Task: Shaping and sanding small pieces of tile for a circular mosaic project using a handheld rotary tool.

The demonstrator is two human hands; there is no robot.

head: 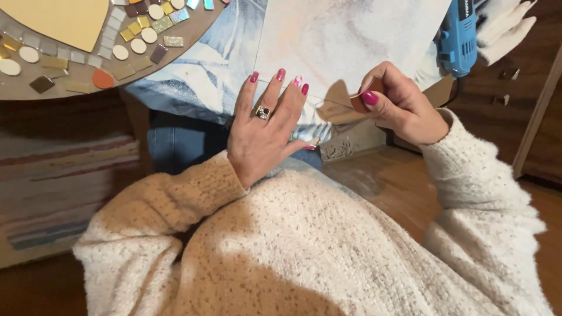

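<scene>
Farthest left, a round mosaic board [35,88] lies at the far edge, its rim set with small square and round tiles [138,35] in white, gold, brown and orange around a plain yellow centre. Below it a striped rug [58,175] covers the floor. To the right of the board a blue and white patterned sheet [199,76] spreads out, with a paler sheet [345,35] lying over its far right part.

Near the middle, the left hand [266,131] rests flat on the sheets with its fingers spread wide, holding nothing; it wears a ring and pink nail polish, and its fingertips point away from the person. Just right of it lies the task's thing: a thin, shiny piece of mirror-like material [336,102], rounded on its far edge, sitting between the two hands and beside the left fingertips. The right hand [398,105] is closed in a pinch on the right end of that piece, thumb on top, pressing a small brown tool or tile [364,100] against it; which of the two it is cannot be told.

Far right, a blue power tool [458,35] lies beside a white glove [503,26]. Cream knitted sleeves [480,181] cover both arms.
</scene>
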